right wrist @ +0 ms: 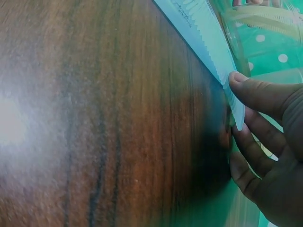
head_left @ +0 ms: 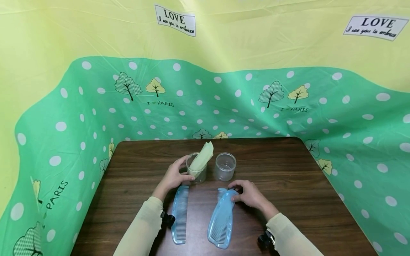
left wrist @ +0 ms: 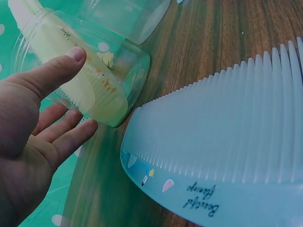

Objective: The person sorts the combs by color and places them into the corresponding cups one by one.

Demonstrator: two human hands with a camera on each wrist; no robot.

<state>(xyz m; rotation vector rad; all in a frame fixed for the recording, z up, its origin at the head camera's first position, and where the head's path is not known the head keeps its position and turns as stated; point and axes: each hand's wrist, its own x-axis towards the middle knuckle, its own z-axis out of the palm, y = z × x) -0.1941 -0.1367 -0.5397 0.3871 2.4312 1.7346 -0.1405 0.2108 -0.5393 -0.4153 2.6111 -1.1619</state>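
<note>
Landmark: clear, cylindrical, see-through cup [head_left: 202, 177], standing upright on a dark-brown wood-grain worktop [head_left: 275, 161].

Contents: pale-yellow toothed plastic combs [head_left: 203, 156], leaning rightward inside the landmark cup and rising above its rim; the exact number is not readable.

Left hand [head_left: 174, 175]: partly open, curving about the landmark cup's left side; the thumb is lying across the near wall while the other fingers are reaching round the outside, so the hand is holding the cup.

Right hand [head_left: 249, 194]: nearly closed, working nearer the wearer and to the right of the landmark cup; thumb and fingers are pinching the far end of overlapping light-blue plastic combs [head_left: 220, 220], whose other ends are pointing toward the wearer. Whether these are fully resting on the worktop cannot be told.

Single light-blue, curved plastic comb [head_left: 180, 215]: lying nearer the wearer than the landmark cup and slightly left, its teeth facing right.

Second clear, cylindrical cup [head_left: 225, 170]: standing just right of the landmark cup, a narrow gap separating them.

Polka-dotted green-and-yellow cloth [head_left: 192, 101]: hanging beyond the landmark cup.
</note>
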